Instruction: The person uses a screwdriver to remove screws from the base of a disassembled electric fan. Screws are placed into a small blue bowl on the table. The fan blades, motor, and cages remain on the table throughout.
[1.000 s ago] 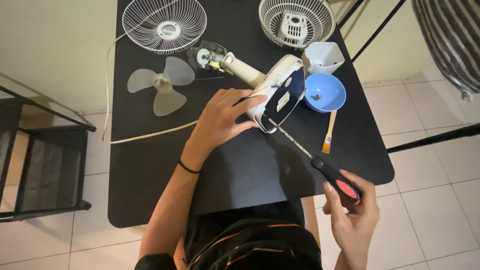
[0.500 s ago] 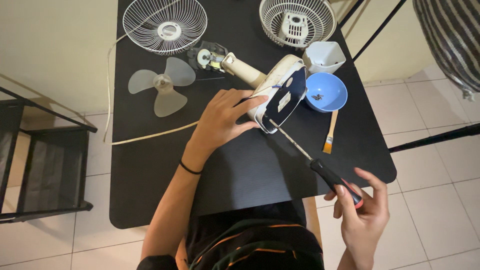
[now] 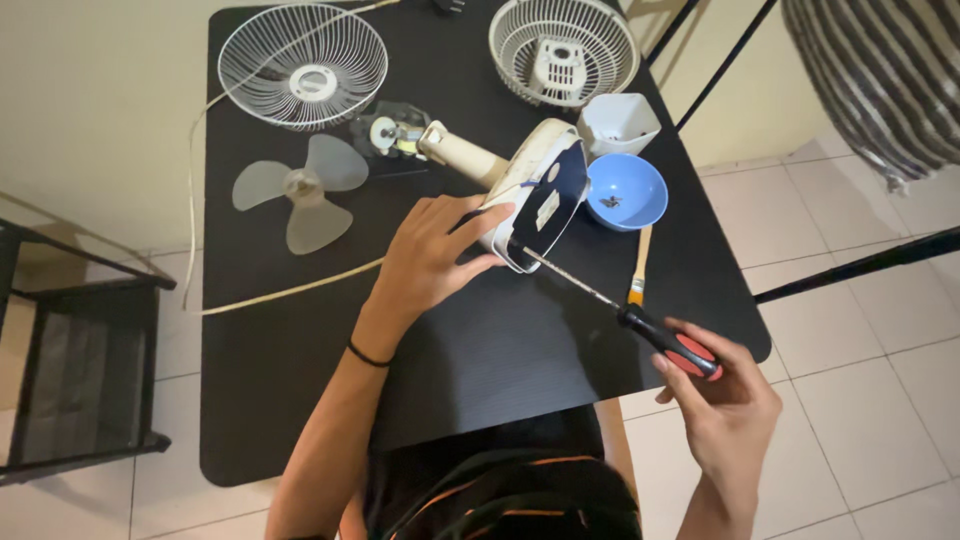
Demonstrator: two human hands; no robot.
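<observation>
A cream fan base (image 3: 535,190) is tipped on its side on the black table (image 3: 480,350), its dark underside facing me. My left hand (image 3: 430,255) grips its left edge and holds it steady. My right hand (image 3: 722,395) is closed on the red and black handle of a long screwdriver (image 3: 640,325). The screwdriver's metal tip rests against the lower end of the base's underside. The fan's neck and motor (image 3: 400,133) stick out from the base toward the far left.
A clear three-blade fan propeller (image 3: 295,190) and two white wire grilles (image 3: 302,65) (image 3: 563,48) lie at the back. A blue bowl (image 3: 625,190) holding small dark parts, a white cup (image 3: 618,125) and a small brush (image 3: 637,278) sit right. A white cord (image 3: 290,290) trails left.
My right hand has shifted its fingers round the screwdriver handle, closing on it again. The tip stays at the base. My left hand keeps its hold. The view has tilted slightly.
</observation>
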